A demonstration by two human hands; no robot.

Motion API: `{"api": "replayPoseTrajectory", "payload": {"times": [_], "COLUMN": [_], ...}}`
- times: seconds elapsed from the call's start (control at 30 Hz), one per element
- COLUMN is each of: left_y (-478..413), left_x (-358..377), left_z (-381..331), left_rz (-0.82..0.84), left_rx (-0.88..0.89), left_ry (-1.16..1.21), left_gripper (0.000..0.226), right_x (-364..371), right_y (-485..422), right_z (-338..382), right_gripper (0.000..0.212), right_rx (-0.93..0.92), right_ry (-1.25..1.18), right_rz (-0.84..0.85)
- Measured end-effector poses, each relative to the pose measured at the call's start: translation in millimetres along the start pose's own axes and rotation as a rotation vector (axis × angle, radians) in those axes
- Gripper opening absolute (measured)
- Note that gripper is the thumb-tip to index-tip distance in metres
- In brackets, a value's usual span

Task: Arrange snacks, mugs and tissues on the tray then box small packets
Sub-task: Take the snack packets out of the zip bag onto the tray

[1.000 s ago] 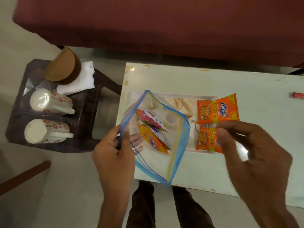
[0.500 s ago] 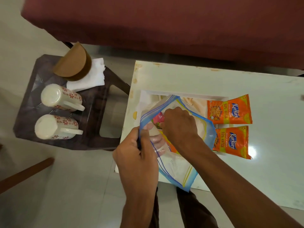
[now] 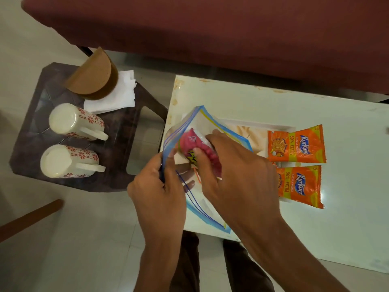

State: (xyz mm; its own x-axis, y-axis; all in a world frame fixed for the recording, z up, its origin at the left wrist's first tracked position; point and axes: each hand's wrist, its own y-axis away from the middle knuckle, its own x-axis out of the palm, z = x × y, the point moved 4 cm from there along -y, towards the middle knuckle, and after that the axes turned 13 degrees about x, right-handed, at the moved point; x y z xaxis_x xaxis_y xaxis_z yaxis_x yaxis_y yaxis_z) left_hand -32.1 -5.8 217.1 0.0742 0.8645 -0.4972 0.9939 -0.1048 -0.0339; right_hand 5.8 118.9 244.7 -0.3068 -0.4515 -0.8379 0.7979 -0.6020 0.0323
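At left on the floor, a stool [image 3: 31, 144], just beside the table [image 3: 294, 228]. On the stool's far end, a tissue holder [image 3: 92, 74], with tissues [image 3: 120, 98] under it and to its right. In front of those, far mug [image 3: 73, 121] and near mug [image 3: 67, 161], one behind the other, handles toward the table.

On the table's left part, a tray [image 3: 252, 122]. At the tray's right end, far snack packet [image 3: 296, 143] and, just in front of it, near snack packet [image 3: 299, 184].

Over the tray's left end and the table's near-left edge, a zip bag [image 3: 202, 121], pinched at its mouth by the left hand [image 3: 157, 192]. In the bag's mouth, a small packet [image 3: 190, 140], gripped by the right hand [image 3: 242, 171].

Behind table and stool, a couch or bed [image 3: 210, 28].
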Motion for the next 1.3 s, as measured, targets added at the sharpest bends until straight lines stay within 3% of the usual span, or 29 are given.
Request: {"api": "replayPoseTrajectory", "payload": {"times": [0.13,0.23,0.37,0.4,0.5,0.6,0.8,1.0,1.13,1.3], "left_y": [-14,-21,-25,-25,-25,-22,-15,-7,-4,-2], "left_x": [-3,-6,-11,-12,-20,-22,-22,-20,-18,-16], "left_z": [10,10,12,15,21,24,36,33,29,32], "left_rz": [-0.057,-0.058,-0.061,-0.067,-0.062,-0.057,-0.021,-0.013,0.016,0.016], "left_rx": [-0.079,-0.027,-0.018,-0.040,-0.024,-0.031,-0.076,-0.050,-0.023,-0.081], "left_ry": [0.127,0.086,0.101,0.115,0.060,0.072,0.072,0.091,0.096,0.160], "left_gripper": [0.027,0.030,0.025,0.026,0.036,0.047,0.068,0.061,0.037,0.054], "right_x": [-41,-68,-93,-93,-78,-41,27,57,63,53], "right_y": [6,4,-14,-19,-33,-46,-69,-85,-87,-83], "right_z": [-7,-34,-104,-123,-174,-217,-254,-268,-277,-273], "right_gripper": [0.028,0.026,0.046,0.052,0.038,0.039,0.033,0.039,0.039,0.041], "right_rx": [0.077,0.246,0.508,0.556,0.685,0.780,0.733,0.712,0.752,0.773], "right_ry": [-0.165,-0.393,-0.600,-0.593,-0.507,-0.425,-0.254,-0.150,-0.131,-0.113], "right_rz": [-0.101,-0.181,-0.223,-0.215,-0.268,-0.232,-0.080,-0.061,-0.044,-0.042]}}
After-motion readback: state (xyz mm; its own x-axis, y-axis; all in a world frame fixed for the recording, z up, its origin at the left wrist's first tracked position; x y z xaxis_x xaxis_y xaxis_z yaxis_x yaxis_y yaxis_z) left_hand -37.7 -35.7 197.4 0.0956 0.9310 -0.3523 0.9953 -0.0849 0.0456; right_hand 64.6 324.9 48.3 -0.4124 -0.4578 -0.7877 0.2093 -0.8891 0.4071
